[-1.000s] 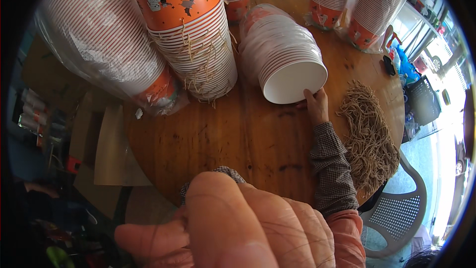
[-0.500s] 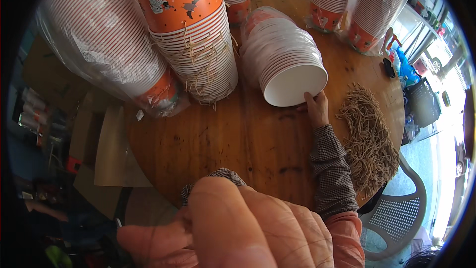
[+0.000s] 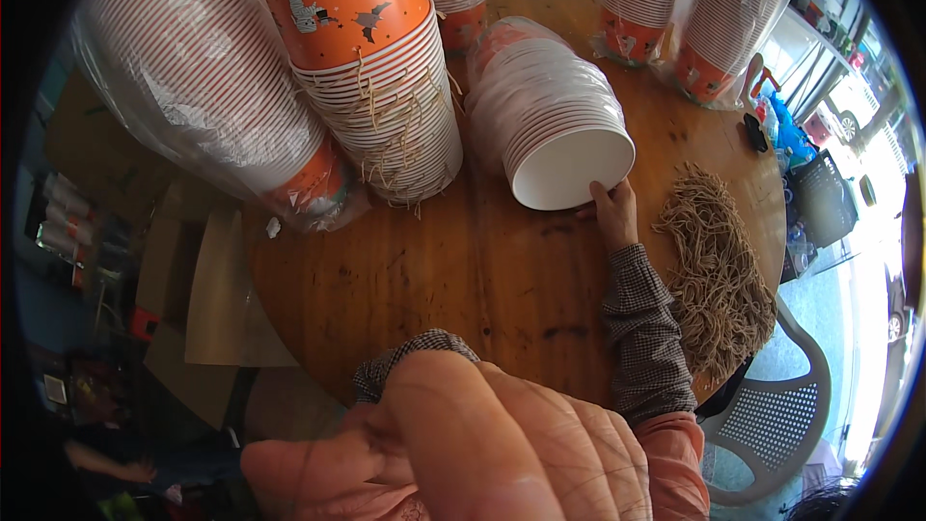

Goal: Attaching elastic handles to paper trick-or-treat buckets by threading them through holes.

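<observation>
My right hand (image 3: pixel 617 215) pinches the rim of the front paper bucket (image 3: pixel 569 172), thumb inside its white mouth. That bucket ends a nested stack lying on its side, its rear wrapped in clear plastic (image 3: pixel 526 72). My left hand (image 3: pixel 502 444) is raised very close to the view, large at the bottom, with bent fingers; its fingertips are hidden. Left of the lying stack stands an upside-down stack of buckets (image 3: pixel 400 116) with thin twine loops hanging from the rims. The top one is orange with Halloween figures (image 3: pixel 347 10).
A heap of tan twine strands (image 3: pixel 719 275) lies on the round wooden table (image 3: pixel 453 280) at right. Plastic-wrapped bucket stacks stand at left (image 3: pixel 203 77) and far right (image 3: pixel 728 19). A grey chair (image 3: pixel 772 425), cardboard boxes (image 3: pixel 227 299) and another person's hand (image 3: pixel 135 471) are beyond the table edge.
My left hand has shifted slightly right and down. My right hand keeps its hold on the bucket rim. The other person's arm at lower left has moved down and right.
</observation>
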The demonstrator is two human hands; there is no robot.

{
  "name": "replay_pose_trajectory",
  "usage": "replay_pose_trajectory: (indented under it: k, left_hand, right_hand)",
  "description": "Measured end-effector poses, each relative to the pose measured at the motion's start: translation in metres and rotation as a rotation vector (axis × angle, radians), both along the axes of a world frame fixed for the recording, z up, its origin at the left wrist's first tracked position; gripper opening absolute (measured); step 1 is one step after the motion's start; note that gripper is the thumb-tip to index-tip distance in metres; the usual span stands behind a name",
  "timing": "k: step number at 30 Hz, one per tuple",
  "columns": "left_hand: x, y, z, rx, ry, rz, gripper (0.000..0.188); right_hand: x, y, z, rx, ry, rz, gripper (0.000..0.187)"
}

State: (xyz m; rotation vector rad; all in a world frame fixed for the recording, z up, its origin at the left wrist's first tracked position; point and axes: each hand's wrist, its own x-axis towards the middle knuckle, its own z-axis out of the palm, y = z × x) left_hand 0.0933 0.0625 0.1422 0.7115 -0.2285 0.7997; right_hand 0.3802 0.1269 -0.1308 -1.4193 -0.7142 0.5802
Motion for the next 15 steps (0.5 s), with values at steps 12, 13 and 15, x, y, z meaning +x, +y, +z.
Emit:
replay_pose_trajectory:
  k: [12,13,15]
  left_hand:
    - [-0.002,0.005,-0.001,0.066,-0.037,-0.108,0.013]
    - [-0.003,0.004,0.000,0.067,-0.036,-0.094,0.012]
    - [-0.004,0.005,0.001,0.068,-0.034,-0.083,0.012]
  right_hand:
    - [-0.004,0.001,0.003,0.025,-0.010,-0.010,0.027]
    - [-0.006,0.002,0.005,0.028,-0.010,-0.007,0.027]
    - [-0.006,0.002,0.006,0.036,0.013,-0.005,0.027]
